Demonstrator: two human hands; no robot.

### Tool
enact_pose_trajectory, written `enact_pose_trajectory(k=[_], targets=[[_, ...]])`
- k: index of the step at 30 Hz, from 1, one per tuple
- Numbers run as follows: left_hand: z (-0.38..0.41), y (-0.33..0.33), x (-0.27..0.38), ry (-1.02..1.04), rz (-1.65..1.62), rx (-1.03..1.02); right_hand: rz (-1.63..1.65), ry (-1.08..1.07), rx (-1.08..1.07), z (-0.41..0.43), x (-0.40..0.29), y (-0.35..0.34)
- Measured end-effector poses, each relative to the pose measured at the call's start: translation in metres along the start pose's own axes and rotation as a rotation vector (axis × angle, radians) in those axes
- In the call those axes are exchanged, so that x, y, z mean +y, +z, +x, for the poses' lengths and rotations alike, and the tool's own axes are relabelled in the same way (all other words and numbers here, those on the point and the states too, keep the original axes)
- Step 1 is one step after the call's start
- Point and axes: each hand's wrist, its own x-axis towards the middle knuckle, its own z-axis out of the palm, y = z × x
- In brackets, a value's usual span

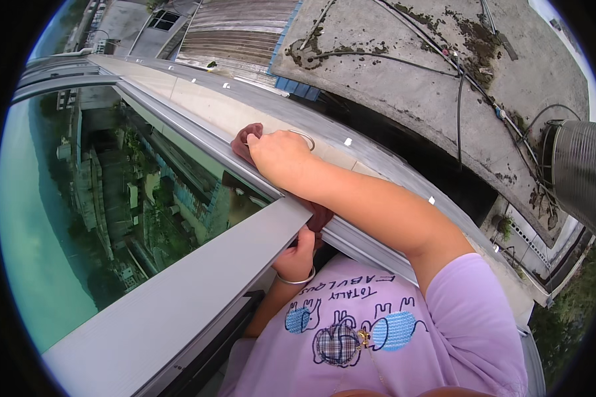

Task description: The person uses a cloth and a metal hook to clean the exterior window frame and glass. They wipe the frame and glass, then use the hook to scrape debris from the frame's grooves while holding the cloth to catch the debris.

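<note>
My right hand (280, 154) reaches past the edge of a sliding window and grips one end of a reddish-brown cloth (243, 141) over the sill track. A thin, pale curved band shows beside that wrist. On the inner side of the grey aluminium window frame (218, 263), my left hand (298, 255) holds a lower part of the same cloth, with some fingers hidden behind the frame. The cloth's middle is covered by my right forearm. A silver bangle (300, 281) circles my left wrist. The greenish window glass (144, 198) lies left of both hands.
Beyond the track runs a tiled outer ledge (203, 97) with small white pieces along it. A dark gap drops between it and a concrete roof (377, 84) carrying pipes and hoses. A ribbed metal tank (578, 168) stands at right. Corrugated roofing (233, 37) lies ahead.
</note>
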Motion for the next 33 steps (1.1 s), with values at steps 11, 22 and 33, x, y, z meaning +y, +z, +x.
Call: enact_pose_trajectory(k=[11, 22, 33], targets=[[-0.016, 0.013, 0.012, -0.133, -0.29, 0.07, -0.03, 0.038, -0.223, -0.127, 0.024, -0.02], [-0.004, 0.011, 0.019, -0.279, -0.305, 0.101, 0.028, -0.007, 0.088, 0.002, -0.007, 0.008], [0.001, 0.01, 0.012, -0.288, -0.36, 0.156, 0.131, -0.003, -0.228, -0.114, 0.025, -0.027]])
